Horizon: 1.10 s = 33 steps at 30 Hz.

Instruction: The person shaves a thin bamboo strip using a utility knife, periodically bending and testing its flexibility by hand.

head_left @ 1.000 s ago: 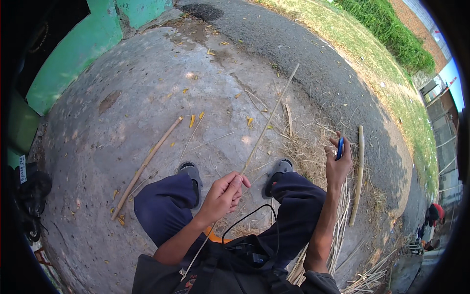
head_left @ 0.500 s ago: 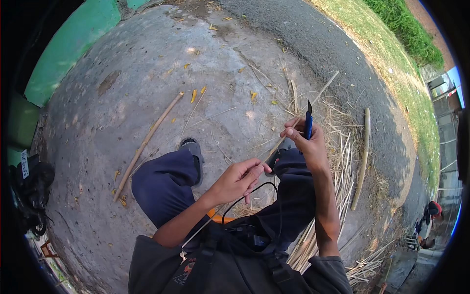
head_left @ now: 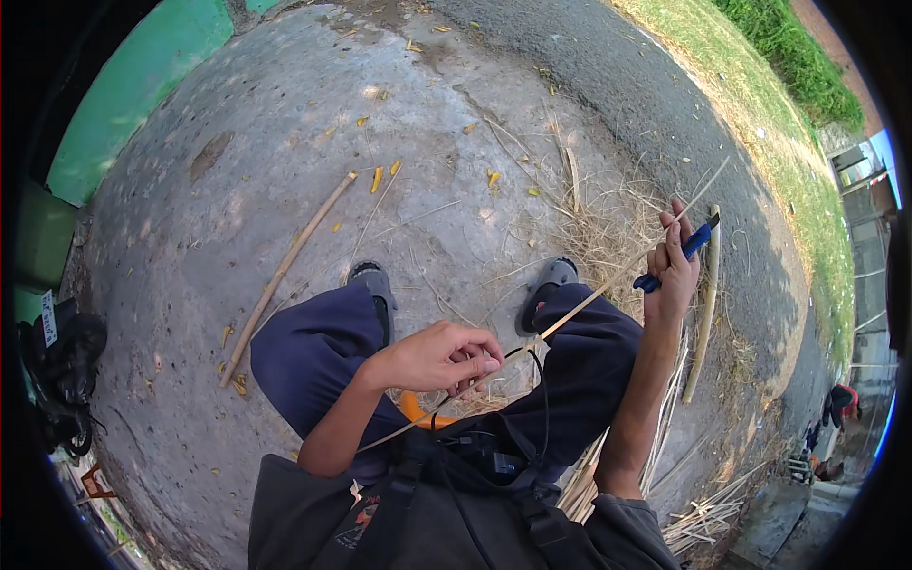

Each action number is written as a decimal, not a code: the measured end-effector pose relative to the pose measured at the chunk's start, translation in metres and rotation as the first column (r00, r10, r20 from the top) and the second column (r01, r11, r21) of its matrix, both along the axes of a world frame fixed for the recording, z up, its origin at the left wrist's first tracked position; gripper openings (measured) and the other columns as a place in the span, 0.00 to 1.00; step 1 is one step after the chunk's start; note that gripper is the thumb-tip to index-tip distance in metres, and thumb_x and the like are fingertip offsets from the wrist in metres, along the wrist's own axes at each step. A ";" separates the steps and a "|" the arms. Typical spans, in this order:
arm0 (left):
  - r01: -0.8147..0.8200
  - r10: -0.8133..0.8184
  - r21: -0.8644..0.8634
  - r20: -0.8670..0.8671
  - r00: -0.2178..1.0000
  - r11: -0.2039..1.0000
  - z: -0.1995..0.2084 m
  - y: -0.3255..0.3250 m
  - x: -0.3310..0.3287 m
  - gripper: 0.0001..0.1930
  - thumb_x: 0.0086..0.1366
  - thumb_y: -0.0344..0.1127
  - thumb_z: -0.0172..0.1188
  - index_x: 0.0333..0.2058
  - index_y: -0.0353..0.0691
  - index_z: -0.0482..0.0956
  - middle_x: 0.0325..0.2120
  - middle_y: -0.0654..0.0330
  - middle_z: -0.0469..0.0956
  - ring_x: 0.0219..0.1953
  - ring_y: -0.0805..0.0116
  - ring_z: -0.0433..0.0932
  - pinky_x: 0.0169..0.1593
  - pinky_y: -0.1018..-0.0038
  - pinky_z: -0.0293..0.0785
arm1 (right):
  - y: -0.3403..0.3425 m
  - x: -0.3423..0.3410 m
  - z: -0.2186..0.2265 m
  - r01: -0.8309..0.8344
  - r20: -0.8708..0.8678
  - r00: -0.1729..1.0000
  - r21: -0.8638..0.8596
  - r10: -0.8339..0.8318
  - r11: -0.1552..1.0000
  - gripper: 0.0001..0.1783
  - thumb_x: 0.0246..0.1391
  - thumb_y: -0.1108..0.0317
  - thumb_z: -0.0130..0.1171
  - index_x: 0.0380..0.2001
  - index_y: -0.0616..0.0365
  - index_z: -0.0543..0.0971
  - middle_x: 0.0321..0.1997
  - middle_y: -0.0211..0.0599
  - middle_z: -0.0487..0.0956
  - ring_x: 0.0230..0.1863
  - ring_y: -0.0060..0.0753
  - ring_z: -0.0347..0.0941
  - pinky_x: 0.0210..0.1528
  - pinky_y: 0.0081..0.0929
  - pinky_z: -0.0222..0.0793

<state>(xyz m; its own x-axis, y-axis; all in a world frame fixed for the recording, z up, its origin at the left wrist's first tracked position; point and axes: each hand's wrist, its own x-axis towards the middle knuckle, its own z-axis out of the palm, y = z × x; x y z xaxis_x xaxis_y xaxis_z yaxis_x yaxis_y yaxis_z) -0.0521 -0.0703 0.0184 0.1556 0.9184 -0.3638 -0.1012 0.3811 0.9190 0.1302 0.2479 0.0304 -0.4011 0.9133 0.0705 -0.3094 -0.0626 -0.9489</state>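
Note:
A long, thin bamboo-like strip (head_left: 579,306) runs slantwise across my lap, from below my left wrist up past my right hand. My left hand (head_left: 439,358) is closed round it near the lower end, above my thighs. Farther out to the right, my right hand (head_left: 676,261) holds a blue utility knife (head_left: 686,256) across its palm, with the dark blade bare and pointing up and right. The strip's far end also passes through the fingers of that hand. Whether the blade touches the strip I cannot tell.
Beside my right leg lies a pile of split strips (head_left: 667,399), with shavings (head_left: 617,223) beyond it. One thick stick (head_left: 705,313) lies at the right, another stick (head_left: 290,275) at the left. Something orange and curved (head_left: 413,408) shows between my legs. Black cables hang over my lap.
My right hand has moved outward to the right, and its knife has tipped over from upright. A longer stretch of strip now shows between my hands. My left hand has shifted only slightly.

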 end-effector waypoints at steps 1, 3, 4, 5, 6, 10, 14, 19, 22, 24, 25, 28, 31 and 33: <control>0.000 0.000 0.000 0.000 1.000 1.000 -0.002 -0.001 0.000 0.12 0.78 0.35 0.58 0.52 0.33 0.79 0.33 0.59 0.86 0.32 0.76 0.85 0.36 0.76 0.83 | 0.002 0.001 -0.002 0.020 -0.009 1.000 0.016 -0.020 1.000 0.25 0.74 0.65 0.57 0.69 0.62 0.71 0.51 0.39 0.84 0.19 0.05 0.54 0.21 0.12 0.49; 0.015 -0.019 0.076 0.058 0.998 0.997 -0.006 -0.003 -0.001 0.10 0.77 0.34 0.59 0.47 0.32 0.81 0.30 0.60 0.86 0.31 0.76 0.85 0.37 0.77 0.82 | 0.005 0.004 -0.004 0.042 -0.018 0.999 0.032 -0.041 0.999 0.25 0.74 0.65 0.57 0.69 0.62 0.71 0.51 0.39 0.84 0.19 0.05 0.54 0.21 0.12 0.50; 0.016 -0.020 0.076 0.059 0.998 0.997 -0.005 -0.003 -0.001 0.10 0.77 0.34 0.59 0.47 0.32 0.81 0.30 0.60 0.86 0.31 0.76 0.85 0.37 0.77 0.82 | 0.006 0.005 -0.004 0.067 -0.018 0.998 0.038 -0.067 0.997 0.25 0.74 0.64 0.57 0.69 0.62 0.70 0.51 0.39 0.84 0.18 0.05 0.54 0.20 0.12 0.51; 0.019 -0.024 0.094 0.048 0.999 0.995 -0.004 -0.002 -0.003 0.10 0.77 0.33 0.60 0.46 0.32 0.82 0.31 0.60 0.86 0.31 0.76 0.85 0.37 0.78 0.82 | 0.007 0.006 -0.005 0.093 -0.018 0.996 0.044 -0.092 0.995 0.26 0.74 0.63 0.58 0.69 0.61 0.70 0.50 0.39 0.85 0.18 0.05 0.54 0.20 0.13 0.51; 0.023 -0.027 0.112 0.035 0.999 0.993 -0.003 -0.001 -0.003 0.09 0.76 0.32 0.60 0.46 0.31 0.83 0.31 0.60 0.86 0.32 0.76 0.85 0.38 0.78 0.82 | 0.007 0.006 -0.004 0.094 -0.019 0.995 0.044 -0.094 0.995 0.26 0.74 0.63 0.58 0.69 0.61 0.70 0.50 0.39 0.85 0.18 0.05 0.54 0.20 0.13 0.51; -0.079 0.072 0.085 0.084 0.994 0.993 -0.003 0.002 0.001 0.08 0.77 0.30 0.59 0.45 0.31 0.83 0.31 0.60 0.86 0.31 0.76 0.85 0.37 0.78 0.82 | -0.008 -0.001 0.013 0.072 0.015 0.997 -0.006 -0.072 0.997 0.27 0.74 0.57 0.57 0.68 0.61 0.72 0.49 0.38 0.85 0.17 0.06 0.53 0.19 0.13 0.49; -0.303 0.298 0.056 0.083 0.951 0.951 -0.006 0.007 0.000 0.10 0.78 0.30 0.57 0.48 0.30 0.82 0.29 0.61 0.83 0.28 0.77 0.82 0.34 0.78 0.80 | -0.026 -0.008 0.024 -0.056 0.171 0.984 0.070 0.043 0.996 0.26 0.77 0.53 0.51 0.66 0.61 0.74 0.46 0.38 0.87 0.16 0.08 0.52 0.18 0.13 0.46; -0.459 0.454 0.065 0.079 0.888 0.886 -0.008 0.016 0.008 0.11 0.78 0.30 0.55 0.51 0.30 0.80 0.27 0.63 0.79 0.25 0.78 0.79 0.31 0.78 0.78 | -0.057 -0.025 0.016 -0.405 0.405 0.857 0.148 0.318 0.902 0.25 0.74 0.56 0.56 0.64 0.62 0.76 0.43 0.38 0.88 0.21 0.06 0.62 0.23 0.12 0.54; -0.430 0.427 0.082 0.052 0.903 0.899 -0.008 0.018 0.014 0.11 0.78 0.31 0.55 0.51 0.31 0.80 0.27 0.64 0.79 0.25 0.79 0.79 0.30 0.78 0.77 | -0.069 -0.038 0.006 -0.566 0.510 0.758 0.208 0.406 0.798 0.23 0.69 0.61 0.64 0.62 0.62 0.78 0.43 0.36 0.88 0.31 0.11 0.76 0.33 0.15 0.67; -0.402 0.401 0.084 0.033 0.915 0.912 -0.009 0.018 0.017 0.11 0.79 0.31 0.55 0.51 0.31 0.81 0.27 0.64 0.78 0.25 0.79 0.79 0.30 0.79 0.77 | -0.070 -0.041 0.014 -0.618 0.553 0.648 -0.020 0.524 0.786 0.21 0.65 0.66 0.68 0.58 0.63 0.80 0.43 0.37 0.88 0.41 0.20 0.82 0.47 0.22 0.73; -0.402 0.401 0.085 0.033 0.915 0.912 -0.009 0.019 0.018 0.11 0.79 0.31 0.55 0.51 0.31 0.81 0.27 0.64 0.78 0.25 0.79 0.79 0.30 0.79 0.77 | -0.069 -0.042 0.006 -0.590 0.491 0.701 -0.006 0.516 0.807 0.19 0.64 0.67 0.69 0.55 0.62 0.81 0.40 0.36 0.88 0.42 0.22 0.82 0.51 0.24 0.73; -0.397 0.392 0.078 0.068 0.917 0.915 -0.006 0.019 0.017 0.11 0.79 0.32 0.55 0.53 0.32 0.80 0.27 0.64 0.78 0.26 0.80 0.79 0.30 0.79 0.77 | -0.066 -0.044 0.008 -0.531 0.429 0.752 -0.054 0.500 0.845 0.18 0.63 0.67 0.69 0.53 0.62 0.81 0.38 0.32 0.87 0.38 0.19 0.80 0.45 0.21 0.71; -0.390 0.385 0.071 0.073 0.920 0.918 -0.005 0.018 0.016 0.13 0.80 0.34 0.54 0.55 0.33 0.79 0.27 0.65 0.78 0.26 0.80 0.79 0.30 0.79 0.77 | -0.064 -0.043 0.013 -0.456 0.395 0.806 -0.061 0.441 0.888 0.17 0.63 0.68 0.68 0.53 0.62 0.82 0.36 0.30 0.86 0.29 0.12 0.72 0.33 0.15 0.64; -0.337 0.331 0.060 0.098 0.939 0.939 -0.012 0.015 0.014 0.14 0.81 0.38 0.53 0.54 0.34 0.78 0.27 0.66 0.75 0.24 0.81 0.75 0.29 0.81 0.73 | -0.066 -0.045 0.013 -0.365 0.355 0.865 -0.037 0.354 0.930 0.17 0.64 0.67 0.66 0.54 0.60 0.82 0.36 0.28 0.86 0.20 0.05 0.54 0.22 0.13 0.46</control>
